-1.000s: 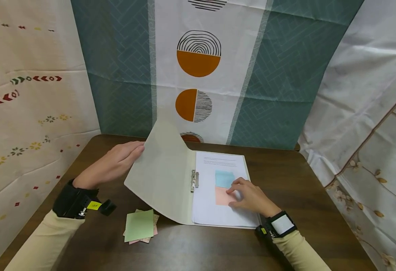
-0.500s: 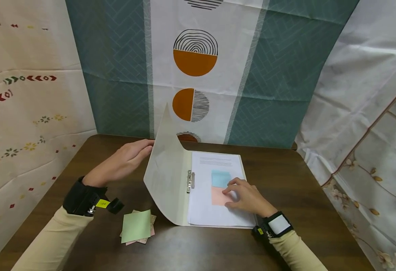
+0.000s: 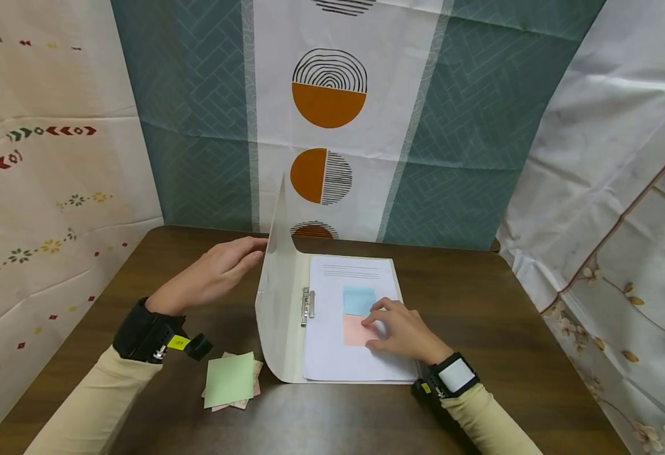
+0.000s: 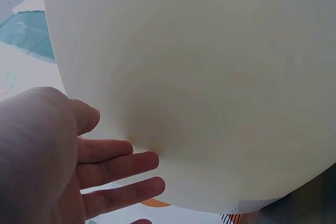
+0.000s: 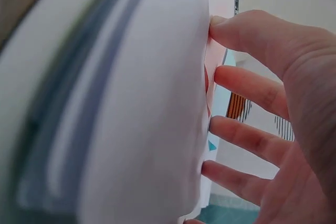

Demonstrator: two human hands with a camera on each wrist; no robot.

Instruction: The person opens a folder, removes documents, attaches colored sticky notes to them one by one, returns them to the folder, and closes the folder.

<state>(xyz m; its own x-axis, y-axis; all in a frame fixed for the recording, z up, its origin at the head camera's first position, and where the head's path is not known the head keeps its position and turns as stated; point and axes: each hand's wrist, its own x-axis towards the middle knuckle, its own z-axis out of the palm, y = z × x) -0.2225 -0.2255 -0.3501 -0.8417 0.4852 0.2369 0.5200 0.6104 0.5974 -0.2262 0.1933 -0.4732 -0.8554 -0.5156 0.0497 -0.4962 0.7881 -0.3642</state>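
Note:
A pale file folder lies on the table with its cover (image 3: 278, 309) standing nearly upright on the left. My left hand (image 3: 213, 272) touches the outer face of that cover; in the left wrist view, straight fingertips (image 4: 147, 162) meet its pale surface. Inside the folder, white sheets (image 3: 332, 363) sit beside a metal clip (image 3: 307, 306). A blue sticky note (image 3: 359, 301) and, below it, a pink sticky note (image 3: 353, 332) are on the top sheet. My right hand (image 3: 406, 332) rests its thumb and fingertips on the pink note and paper, as the right wrist view (image 5: 252, 87) fingers also show.
To the left of the folder, near the front, lies a small stack of square notes (image 3: 230, 379), green on top. The brown wooden table (image 3: 451, 284) runs back to a patterned curtain (image 3: 196, 126), with white cloths at both sides.
My left hand has moved right, swinging the cover from a leftward lean to nearly upright. The folder has shifted slightly left, and my right hand has moved left with it, still on the notes.

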